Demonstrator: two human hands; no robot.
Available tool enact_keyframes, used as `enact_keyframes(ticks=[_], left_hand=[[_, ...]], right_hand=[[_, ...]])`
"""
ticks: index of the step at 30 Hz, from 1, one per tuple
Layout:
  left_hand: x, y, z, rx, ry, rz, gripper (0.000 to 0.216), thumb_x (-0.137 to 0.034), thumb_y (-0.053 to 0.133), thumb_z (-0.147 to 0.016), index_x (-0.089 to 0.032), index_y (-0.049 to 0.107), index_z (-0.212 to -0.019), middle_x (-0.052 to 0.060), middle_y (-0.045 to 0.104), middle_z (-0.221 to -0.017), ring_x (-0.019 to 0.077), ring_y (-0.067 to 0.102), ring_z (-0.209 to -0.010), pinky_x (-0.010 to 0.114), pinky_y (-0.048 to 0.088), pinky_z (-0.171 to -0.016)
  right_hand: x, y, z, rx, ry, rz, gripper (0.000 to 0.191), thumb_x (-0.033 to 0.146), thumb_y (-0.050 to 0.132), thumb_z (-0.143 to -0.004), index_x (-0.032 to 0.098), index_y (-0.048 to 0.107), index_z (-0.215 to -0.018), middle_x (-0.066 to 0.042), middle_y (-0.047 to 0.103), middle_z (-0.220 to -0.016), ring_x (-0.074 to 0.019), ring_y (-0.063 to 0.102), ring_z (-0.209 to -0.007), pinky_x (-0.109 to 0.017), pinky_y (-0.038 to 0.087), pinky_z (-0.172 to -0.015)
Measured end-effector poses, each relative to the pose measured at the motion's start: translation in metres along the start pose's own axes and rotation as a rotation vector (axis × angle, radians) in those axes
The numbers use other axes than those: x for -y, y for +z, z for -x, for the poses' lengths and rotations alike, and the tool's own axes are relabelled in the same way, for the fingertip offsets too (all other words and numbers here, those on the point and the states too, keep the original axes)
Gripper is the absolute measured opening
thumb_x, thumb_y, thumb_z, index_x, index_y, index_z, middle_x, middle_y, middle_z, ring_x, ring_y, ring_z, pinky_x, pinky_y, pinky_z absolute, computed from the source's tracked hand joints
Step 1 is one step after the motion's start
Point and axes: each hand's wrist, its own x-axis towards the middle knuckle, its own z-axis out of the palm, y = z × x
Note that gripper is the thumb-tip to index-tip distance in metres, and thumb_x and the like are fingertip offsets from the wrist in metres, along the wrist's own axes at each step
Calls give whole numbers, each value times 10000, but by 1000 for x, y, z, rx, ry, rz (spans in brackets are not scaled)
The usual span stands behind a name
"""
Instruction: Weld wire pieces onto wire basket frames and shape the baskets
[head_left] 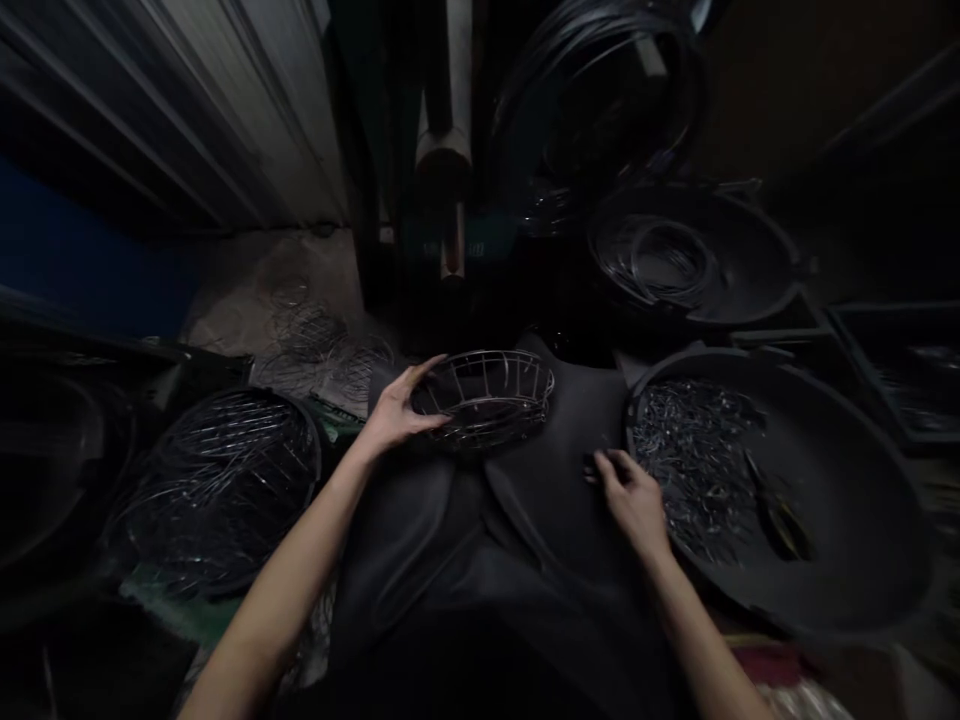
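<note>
A round wire basket frame (487, 395) rests on dark cloth over my lap. My left hand (396, 410) grips its left rim, thumb on top and fingers curled under. My right hand (628, 492) lies on the dark cloth (555, 470) beside the large black pan (847, 520). Its fingers are curled by the pan's left rim and seem to pinch a small dark piece that I cannot make out. The pan holds many short bent wire pieces (694, 450) and a pair of pliers (780, 515).
A black basin of long wire rods (217, 480) sits at my left. Another black pan with coiled wire rings (660, 260) lies behind, and large wire coils (600, 90) hang above. Loose wire rings (315, 330) lie on the floor by a corrugated wall.
</note>
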Motion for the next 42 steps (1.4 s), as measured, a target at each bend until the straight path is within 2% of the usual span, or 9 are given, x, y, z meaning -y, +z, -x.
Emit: enact_keyframes(ticks=[7,11,19,22,25,30,33,36,42], left_hand=[[2,-14,-13,146,-18,-21,819,-456,734,-658,-273,374,-1370,51,553,-1206,220,523,-1126,365,401,-1007],[-4,-7,-15,100,-30,-122,838,-513,727,-647,-279,374,-1369,61,523,-1220,240,494,-1163,403,375,-1030],[0,-4,-16,86,9,-68,787,-428,726,-666,-223,400,-1352,68,527,-1280,230,519,-1150,363,398,-1011],[-3,0,-13,24,70,-66,717,-354,729,-657,-189,450,-1296,70,555,-1239,218,541,-1116,340,413,-991],[-15,2,-10,-18,181,-95,583,-273,704,-653,-177,505,-1193,61,595,-1134,204,570,-1043,317,445,-937],[-41,-4,-13,-14,328,-243,544,-186,668,-675,-181,476,-1184,60,586,-1060,204,559,-982,324,455,-875],[-46,-7,-18,-15,378,-318,552,-185,654,-703,-178,440,-1211,71,568,-1112,220,536,-1017,351,434,-903],[-43,-9,-21,-17,378,-351,527,-194,646,-718,-180,436,-1201,75,558,-1132,229,526,-1030,367,425,-912],[-40,-7,-24,7,348,-354,534,-211,668,-713,-178,442,-1196,80,552,-1113,236,516,-1012,378,435,-895]], right_hand=[[-9,18,-4,53,77,-262,523,632,672,-603,159,650,-827,-42,673,-725,-175,640,-573,-285,538,-563],[-4,24,-4,0,91,-302,503,619,675,-605,156,623,-794,-18,635,-650,-156,615,-528,-269,525,-517],[-12,23,2,25,66,-362,476,574,664,-648,149,661,-862,-69,672,-913,-174,669,-693,-330,573,-698],[13,16,11,32,97,-354,447,538,692,-642,141,658,-845,-58,683,-770,-184,667,-639,-335,577,-659],[63,7,25,87,41,-338,367,463,713,-672,149,653,-853,-34,668,-650,-173,654,-576,-292,565,-600],[136,16,37,365,-64,-420,316,451,717,-689,160,604,-738,-15,634,-588,-156,634,-517,-242,536,-510],[150,31,27,448,-97,-449,316,451,700,-713,161,577,-738,-9,632,-609,-145,636,-532,-226,527,-516],[152,42,16,402,-121,-424,326,466,681,-731,164,557,-738,-3,625,-617,-145,638,-547,-226,523,-526],[157,43,20,435,-122,-453,320,470,672,-740,164,588,-784,-17,645,-716,-152,660,-624,-230,538,-574]])
